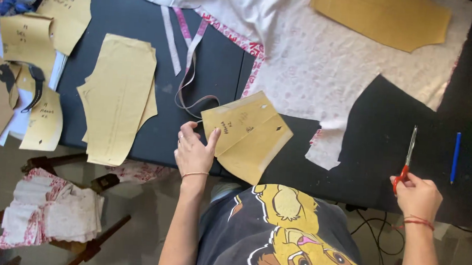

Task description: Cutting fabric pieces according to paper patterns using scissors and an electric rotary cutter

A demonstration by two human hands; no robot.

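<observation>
On the dark tabletop (pixel 128 22), my left hand (pixel 194 152) is pressing flat the paper pattern (pixel 247 134); my right hand (pixel 418 195) is gripping the scissors (pixel 408 154), blades pointing away.

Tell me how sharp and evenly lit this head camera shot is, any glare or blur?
Head view: soft daylight, no harsh glare; pale fabric slightly washed out, black table swallows shadow detail; left hand and right hand fairly sharp, scissors thin but readable; edges bend slightly.

Head camera looks steeply down, near, over the dark table (pixel 207 65).
</observation>
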